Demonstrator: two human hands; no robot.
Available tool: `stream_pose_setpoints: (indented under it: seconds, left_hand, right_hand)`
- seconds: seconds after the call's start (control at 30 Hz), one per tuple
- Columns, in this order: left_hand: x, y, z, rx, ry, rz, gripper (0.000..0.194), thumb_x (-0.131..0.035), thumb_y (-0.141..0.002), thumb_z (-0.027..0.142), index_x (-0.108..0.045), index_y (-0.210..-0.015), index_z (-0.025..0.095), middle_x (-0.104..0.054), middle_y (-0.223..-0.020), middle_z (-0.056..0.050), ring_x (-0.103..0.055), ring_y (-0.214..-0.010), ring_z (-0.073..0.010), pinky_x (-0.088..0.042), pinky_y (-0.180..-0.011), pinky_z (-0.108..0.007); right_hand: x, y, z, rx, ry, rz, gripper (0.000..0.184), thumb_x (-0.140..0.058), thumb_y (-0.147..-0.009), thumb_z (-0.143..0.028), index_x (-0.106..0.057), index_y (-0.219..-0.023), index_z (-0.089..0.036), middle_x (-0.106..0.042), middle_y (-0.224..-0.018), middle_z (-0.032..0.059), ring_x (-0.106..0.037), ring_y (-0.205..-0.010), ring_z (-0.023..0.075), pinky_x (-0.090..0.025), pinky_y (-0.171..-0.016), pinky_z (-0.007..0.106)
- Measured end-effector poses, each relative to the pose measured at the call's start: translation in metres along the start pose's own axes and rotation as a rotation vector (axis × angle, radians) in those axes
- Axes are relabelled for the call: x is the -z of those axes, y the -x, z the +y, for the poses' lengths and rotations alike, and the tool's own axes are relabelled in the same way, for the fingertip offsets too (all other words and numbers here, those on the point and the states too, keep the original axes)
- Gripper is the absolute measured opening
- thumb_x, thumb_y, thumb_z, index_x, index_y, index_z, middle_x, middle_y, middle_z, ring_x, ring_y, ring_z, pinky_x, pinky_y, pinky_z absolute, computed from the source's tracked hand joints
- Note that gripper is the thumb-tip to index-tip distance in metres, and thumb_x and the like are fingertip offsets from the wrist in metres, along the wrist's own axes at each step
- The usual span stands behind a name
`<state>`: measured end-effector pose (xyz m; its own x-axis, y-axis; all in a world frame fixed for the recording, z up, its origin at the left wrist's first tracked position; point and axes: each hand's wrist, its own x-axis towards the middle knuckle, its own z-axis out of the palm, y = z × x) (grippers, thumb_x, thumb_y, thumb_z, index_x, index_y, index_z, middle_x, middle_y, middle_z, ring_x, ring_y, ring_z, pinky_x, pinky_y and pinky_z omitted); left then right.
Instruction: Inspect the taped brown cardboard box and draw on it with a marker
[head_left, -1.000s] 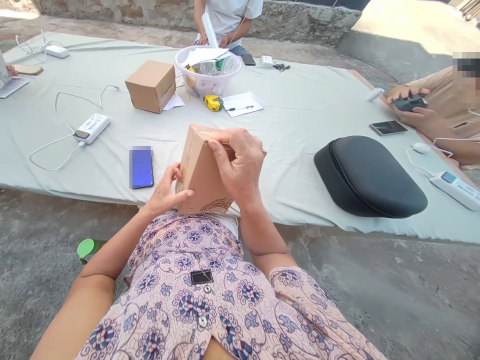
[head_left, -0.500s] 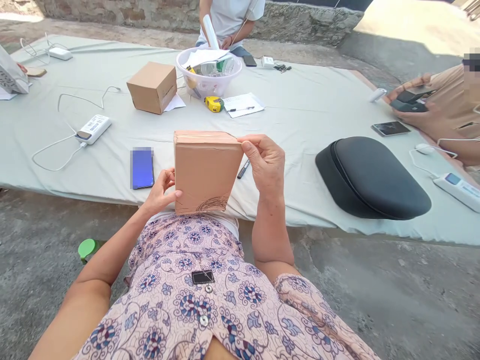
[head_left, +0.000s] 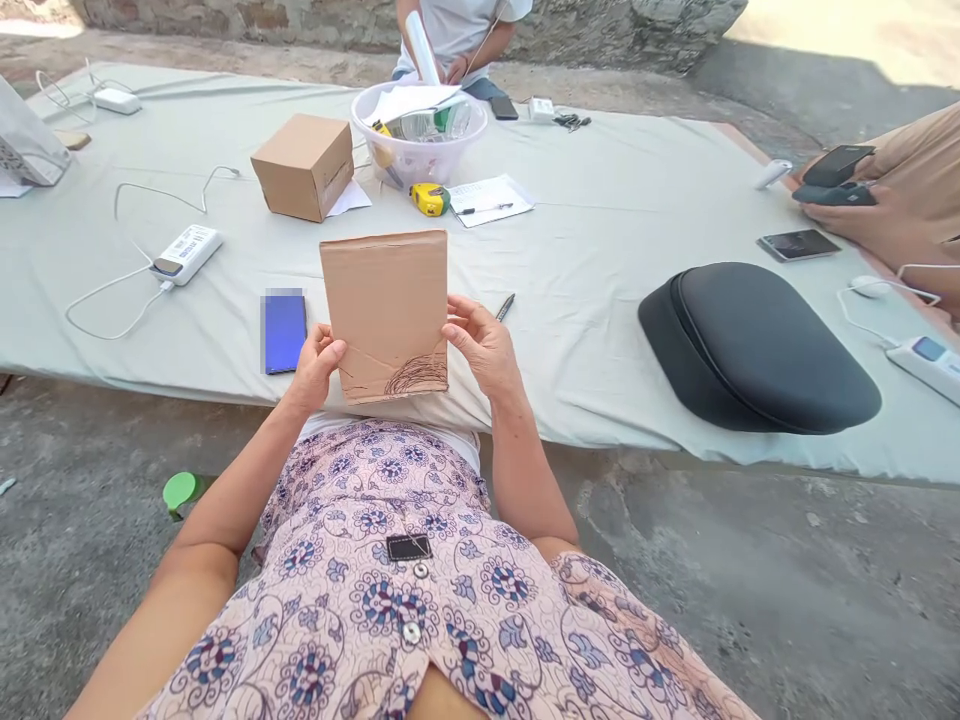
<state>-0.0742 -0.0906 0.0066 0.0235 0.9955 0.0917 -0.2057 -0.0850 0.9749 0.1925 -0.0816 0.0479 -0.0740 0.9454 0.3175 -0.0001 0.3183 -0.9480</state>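
Observation:
Between my hands, at the near edge of the table, stands a brown cardboard box [head_left: 386,310], its broad face toward me. Dark curved pen lines mark the lower right of that face, and a few thin strokes show at lower left. My left hand [head_left: 315,370] grips the left edge low down, thumb on the front. Around the right edge, my right hand [head_left: 486,350] holds with its thumb at the side and fingers partly behind. The back of the box is hidden. A dark pen [head_left: 505,307] lies just beyond my right hand.
A phone [head_left: 286,335] lies left of my hands, near a white power strip [head_left: 187,255]. Farther back are another cardboard box [head_left: 300,165], a basin [head_left: 420,160], a yellow tape measure [head_left: 430,199] and paper [head_left: 499,195]. A black case [head_left: 765,345] sits right. Two other people are nearby.
The box has turned more upright, so its top side no longer shows, and has shifted left. My right hand has gone from its top right corner down to the right edge.

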Motion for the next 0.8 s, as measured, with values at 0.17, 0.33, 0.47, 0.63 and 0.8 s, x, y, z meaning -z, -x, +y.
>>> stream_pose_setpoints:
  seconds: [0.17, 0.33, 0.47, 0.63, 0.8]
  left_hand:
    - [-0.010, -0.008, 0.001, -0.022, 0.061, 0.016, 0.060, -0.076, -0.069, 0.068, -0.059, -0.106, 0.024, -0.072, -0.109, -0.005, -0.069, -0.110, -0.0266, -0.058, -0.085, -0.036]
    - [-0.029, -0.021, -0.009, -0.006, 0.184, -0.032, 0.063, -0.071, -0.072, 0.070, -0.060, -0.113, 0.023, -0.070, -0.129, -0.009, -0.061, -0.130, -0.0334, -0.057, -0.099, -0.043]
    - [-0.042, -0.026, -0.017, 0.015, 0.257, -0.052, 0.068, -0.070, -0.071, 0.072, -0.063, -0.117, 0.023, -0.066, -0.139, -0.009, -0.055, -0.138, -0.0345, -0.054, -0.108, -0.046]
    - [-0.048, -0.029, -0.022, 0.060, 0.289, -0.100, 0.067, -0.067, -0.076, 0.071, -0.063, -0.123, 0.023, -0.066, -0.140, -0.008, -0.055, -0.139, -0.0334, -0.052, -0.112, -0.050]
    - [-0.047, -0.035, -0.030, 0.153, 0.249, -0.118, 0.068, -0.065, -0.079, 0.075, -0.060, -0.124, 0.023, -0.070, -0.131, -0.009, -0.062, -0.129, -0.0301, -0.057, -0.103, -0.048]
  right_hand:
    - [0.002, 0.012, 0.008, -0.086, 0.073, -0.023, 0.061, -0.071, -0.080, -0.067, -0.067, -0.128, -0.029, -0.068, -0.138, 0.0077, -0.067, -0.121, 0.0241, -0.058, -0.102, 0.045]
    - [0.013, 0.015, 0.004, -0.105, 0.102, -0.061, 0.068, -0.066, -0.082, -0.070, -0.059, -0.138, -0.031, -0.060, -0.150, 0.0065, -0.058, -0.137, 0.0265, -0.049, -0.114, 0.050]
    - [0.020, 0.017, 0.002, -0.083, 0.129, -0.086, 0.074, -0.063, -0.083, -0.071, -0.053, -0.144, -0.030, -0.057, -0.152, 0.0085, -0.058, -0.136, 0.0267, -0.051, -0.112, 0.048]
    - [0.018, 0.025, -0.006, 0.015, 0.349, -0.019, 0.069, -0.064, -0.085, -0.065, -0.051, -0.145, -0.033, -0.049, -0.156, 0.0090, -0.046, -0.145, 0.0286, -0.047, -0.115, 0.051]
    - [0.002, 0.033, -0.016, 0.077, 0.571, 0.111, 0.070, -0.067, -0.082, -0.068, -0.054, -0.142, -0.034, -0.040, -0.159, 0.0109, -0.037, -0.151, 0.0336, -0.035, -0.122, 0.060]
